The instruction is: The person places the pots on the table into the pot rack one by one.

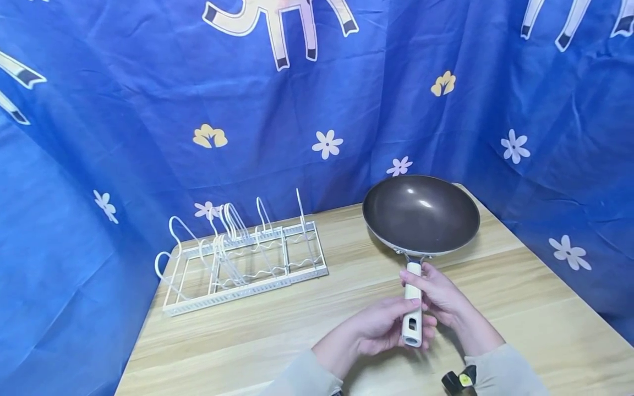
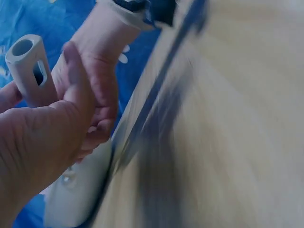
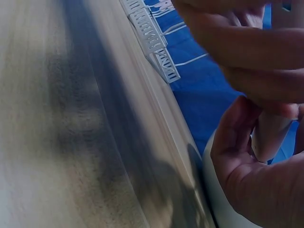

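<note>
Two pale sleeves [image 1: 505, 371] come in closest, at five and six o'clock, with a small black gadget [image 1: 458, 379] on the wrist at five. Out of them reach the person's left hand [image 1: 381, 327] and right hand [image 1: 446, 300], and both hold the cream handle [image 1: 413, 292] of a wok [image 1: 421, 214]. On the left hand, the fingers are curled around the handle near its end, coming in from eight o'clock, with the thumb on top. On the right hand, the fingers hold it higher up, near the bowl, from three o'clock, with the thumb across the top. The wok is dark inside and pale outside, and its handle points to six o'clock. It is over the back right part of the wood tabletop [image 1: 247, 335]; I cannot tell if its bottom touches the wood. A white wire rack [image 1: 247, 290] stands at about nine o'clock from the wok, well apart from it. Blue cloth [image 1: 277, 110] with flowers and animal legs hangs behind, at twelve o'clock. Taking hold of the wok looks done, with both hands on it. Setting it in place and letting go look like the parts left.
</note>
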A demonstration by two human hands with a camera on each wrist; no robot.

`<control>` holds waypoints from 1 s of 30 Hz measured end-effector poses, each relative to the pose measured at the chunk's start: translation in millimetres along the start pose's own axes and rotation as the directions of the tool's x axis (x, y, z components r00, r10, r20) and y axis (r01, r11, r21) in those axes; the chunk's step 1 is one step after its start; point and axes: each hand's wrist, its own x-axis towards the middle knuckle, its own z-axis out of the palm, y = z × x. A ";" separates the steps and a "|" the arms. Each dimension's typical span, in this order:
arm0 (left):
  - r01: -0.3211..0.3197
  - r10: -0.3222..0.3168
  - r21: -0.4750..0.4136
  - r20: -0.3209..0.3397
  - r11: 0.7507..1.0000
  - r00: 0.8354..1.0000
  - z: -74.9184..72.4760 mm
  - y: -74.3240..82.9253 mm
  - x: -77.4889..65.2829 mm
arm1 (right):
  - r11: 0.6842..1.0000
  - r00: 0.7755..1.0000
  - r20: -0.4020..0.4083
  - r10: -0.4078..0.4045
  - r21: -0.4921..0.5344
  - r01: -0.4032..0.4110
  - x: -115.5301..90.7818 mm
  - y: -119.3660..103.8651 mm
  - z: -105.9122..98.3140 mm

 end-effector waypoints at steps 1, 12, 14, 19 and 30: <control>0.000 0.000 -0.046 0.012 0.999 1.000 -0.9 -0.1 2.3 | 1.000 1.000 -0.004 0.000 -0.006 0.000 0.1 -0.2 0.3; 0.035 -0.039 -0.093 -0.040 0.995 0.998 -6.9 -3.3 15.0 | 0.984 0.991 -0.131 -0.001 -0.178 -0.022 9.1 -6.0 6.4; 0.032 -0.038 -0.089 -0.066 0.996 0.997 -7.0 -5.1 16.7 | 0.980 0.990 -0.140 -0.006 -0.196 -0.022 12.3 -7.9 7.3; 0.025 -0.033 -0.082 -0.091 0.996 0.995 -6.7 -9.2 18.4 | 0.977 0.991 -0.136 0.002 -0.212 -0.031 16.6 -12.9 8.1; 0.036 -0.049 -0.093 -0.140 0.995 0.989 -3.8 -13.8 18.1 | 0.973 0.982 -0.188 -0.024 -0.231 -0.020 18.0 -11.9 13.6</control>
